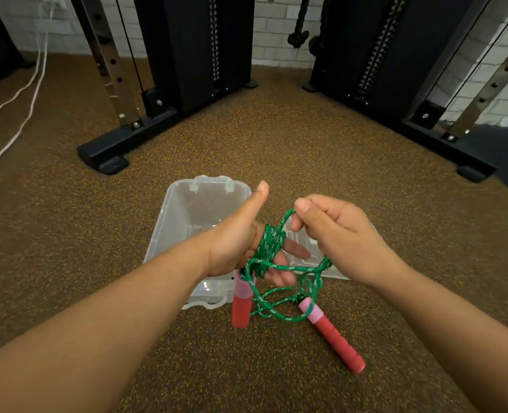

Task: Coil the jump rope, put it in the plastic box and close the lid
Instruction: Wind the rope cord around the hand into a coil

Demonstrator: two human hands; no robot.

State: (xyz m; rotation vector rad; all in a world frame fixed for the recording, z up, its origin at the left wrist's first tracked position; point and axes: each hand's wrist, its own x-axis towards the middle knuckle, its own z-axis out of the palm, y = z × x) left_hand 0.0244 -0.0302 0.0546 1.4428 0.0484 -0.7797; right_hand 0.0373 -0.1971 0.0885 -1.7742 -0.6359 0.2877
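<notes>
- Left hand (240, 242), fingers straight, wears green jump rope (269, 245) coils; right hand (336, 231) pinches a loop.
- Open plastic box (187, 210) beneath, partly hidden; bare floor (306, 144) beyond.

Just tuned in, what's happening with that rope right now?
A person is winding the green jump rope around the straight fingers of the left hand, while the right hand pinches a loop and feeds it on. One red handle hangs below the left hand; the other handle lies on the floor. The clear plastic box sits open behind the hands, with no rope in it.
</notes>
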